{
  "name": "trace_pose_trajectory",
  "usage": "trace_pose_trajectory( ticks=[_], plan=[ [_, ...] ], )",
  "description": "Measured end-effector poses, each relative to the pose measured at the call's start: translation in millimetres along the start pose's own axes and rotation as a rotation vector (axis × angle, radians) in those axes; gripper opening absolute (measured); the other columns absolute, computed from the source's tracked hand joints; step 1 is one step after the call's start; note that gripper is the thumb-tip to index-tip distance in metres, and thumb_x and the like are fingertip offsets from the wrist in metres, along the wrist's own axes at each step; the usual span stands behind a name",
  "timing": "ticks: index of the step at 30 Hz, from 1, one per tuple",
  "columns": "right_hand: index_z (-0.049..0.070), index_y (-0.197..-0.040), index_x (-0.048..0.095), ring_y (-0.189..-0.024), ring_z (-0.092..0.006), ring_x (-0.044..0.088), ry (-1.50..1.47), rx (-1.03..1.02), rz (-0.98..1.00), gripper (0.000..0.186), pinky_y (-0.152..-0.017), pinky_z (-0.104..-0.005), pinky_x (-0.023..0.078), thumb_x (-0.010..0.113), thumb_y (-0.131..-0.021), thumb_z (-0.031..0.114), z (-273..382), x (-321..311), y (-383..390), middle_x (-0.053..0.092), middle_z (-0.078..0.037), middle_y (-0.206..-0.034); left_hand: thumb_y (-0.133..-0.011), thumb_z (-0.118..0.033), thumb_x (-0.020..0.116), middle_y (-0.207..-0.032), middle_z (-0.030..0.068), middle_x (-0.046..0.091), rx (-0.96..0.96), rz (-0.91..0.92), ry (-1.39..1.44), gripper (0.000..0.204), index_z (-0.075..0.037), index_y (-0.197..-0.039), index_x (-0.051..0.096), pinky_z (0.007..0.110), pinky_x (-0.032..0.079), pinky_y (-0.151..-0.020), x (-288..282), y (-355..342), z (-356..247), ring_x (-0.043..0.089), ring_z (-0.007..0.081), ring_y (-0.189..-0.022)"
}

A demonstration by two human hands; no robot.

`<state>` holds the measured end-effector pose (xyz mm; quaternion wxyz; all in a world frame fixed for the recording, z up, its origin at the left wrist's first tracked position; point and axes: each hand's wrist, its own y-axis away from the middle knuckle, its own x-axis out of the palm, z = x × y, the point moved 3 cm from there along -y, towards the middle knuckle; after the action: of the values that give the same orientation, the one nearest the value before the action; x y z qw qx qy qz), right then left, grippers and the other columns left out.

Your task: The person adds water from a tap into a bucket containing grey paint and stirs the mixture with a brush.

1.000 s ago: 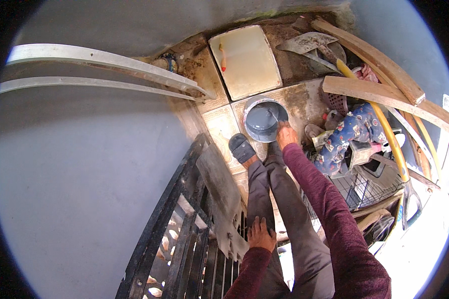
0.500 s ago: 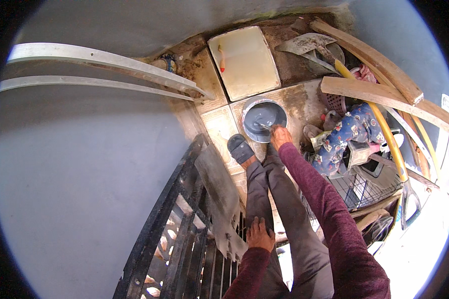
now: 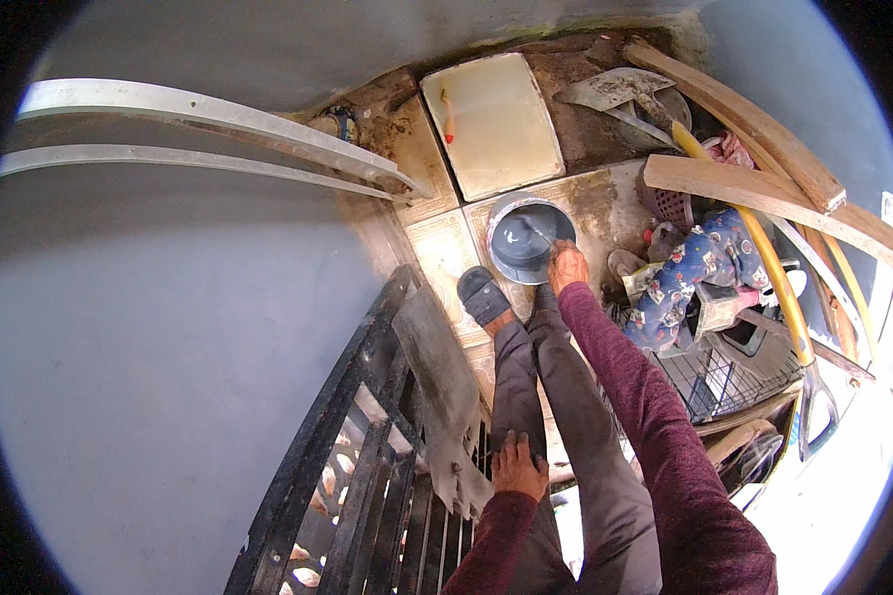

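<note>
A round grey pot (image 3: 499, 254) with bluish-grey liquid in it stands on the tiles by my feet. At its near right rim, my right hand (image 3: 569, 265) is closed, with its arm stretched out. A thin light stick-like tool (image 3: 538, 234) runs from these fingers down into the liquid; its kind cannot be made out. My left hand (image 3: 520, 468) lies flat on my left leg, fingers apart, holding nothing. A dark slipper (image 3: 482, 296) on my left foot sits just left of the pot.
Beyond the pot lies a pale square slab (image 3: 506, 129) with a small red-ended tool (image 3: 448, 119). A shovel (image 3: 620, 89), wooden planks (image 3: 764, 188), patterned blue cloth (image 3: 690, 268) and a wire basket (image 3: 729, 377) crowd the right. A black slatted frame (image 3: 347, 436) and white rails (image 3: 218, 114) stand left.
The tool in my right hand has shifted within the pot, now angled differently toward the rim. My left hand stays on my leg. The whole view has moved slightly.
</note>
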<state>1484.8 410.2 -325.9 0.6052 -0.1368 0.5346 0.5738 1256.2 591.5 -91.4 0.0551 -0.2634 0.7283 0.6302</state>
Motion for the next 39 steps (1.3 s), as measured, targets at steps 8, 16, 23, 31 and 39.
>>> trace_pose_trajectory(
  ticks=[8, 16, 23, 31, 39],
  plan=[
    [0.000, -0.079, 0.067, -0.076, -0.0409, 0.064, -0.047, 0.003, -0.002, 0.014, -0.072, -0.0481, 0.053, 0.064, -0.071, 0.012, -18, 17, -6, 0.065, -0.024, -0.081, -0.082, -0.033, 0.058, -0.146, 0.0153, 0.033, -0.001, 0.033, 0.025, 0.065, -0.008, -0.139, 0.038, 0.048, 0.029, -0.109, 0, -3, -4, 0.038, 0.0354, -0.130],
    [0.001, -0.090, 0.066, -0.082, -0.0416, 0.063, 0.010, 0.032, 0.111, 0.020, -0.073, -0.0474, 0.052, 0.063, -0.074, 0.012, -9, 15, -4, 0.065, -0.023, -0.094, -0.083, -0.031, 0.054, -0.145, 0.0175, 0.034, -0.029, 0.062, 0.017, 0.062, -0.006, -0.138, 0.038, 0.048, 0.026, -0.111, -3, -1, -2, 0.037, 0.0342, -0.132],
    [0.001, -0.081, 0.065, -0.084, -0.0401, 0.063, 0.090, -0.110, 0.202, 0.015, -0.074, -0.0474, 0.051, 0.063, -0.075, 0.015, -1, 12, 4, 0.065, -0.021, -0.093, -0.084, -0.031, 0.053, -0.144, 0.0187, 0.035, -0.014, 0.048, 0.026, 0.061, -0.005, -0.136, 0.038, 0.049, 0.025, -0.111, -5, 1, -2, 0.037, 0.0337, -0.132],
    [0.001, -0.081, 0.066, -0.079, -0.0431, 0.063, 0.083, 0.047, 0.112, 0.012, -0.072, -0.0492, 0.051, 0.060, -0.078, 0.011, -7, 12, 0, 0.065, -0.023, -0.081, -0.084, -0.032, 0.052, -0.145, 0.0186, 0.035, -0.016, 0.051, 0.016, 0.061, -0.005, -0.137, 0.038, 0.049, 0.026, -0.111, -1, -1, -2, 0.037, 0.0328, -0.133],
    [-0.001, -0.087, 0.067, -0.085, -0.0420, 0.063, 0.038, 0.065, 0.120, 0.019, -0.076, -0.0473, 0.051, 0.058, -0.081, 0.014, -7, 8, 1, 0.064, -0.025, -0.089, -0.085, -0.033, 0.053, -0.146, 0.0163, 0.033, -0.023, 0.064, -0.016, 0.061, -0.007, -0.138, 0.038, 0.047, 0.027, -0.111, -2, -2, -2, 0.037, 0.0345, -0.132]
  ],
)
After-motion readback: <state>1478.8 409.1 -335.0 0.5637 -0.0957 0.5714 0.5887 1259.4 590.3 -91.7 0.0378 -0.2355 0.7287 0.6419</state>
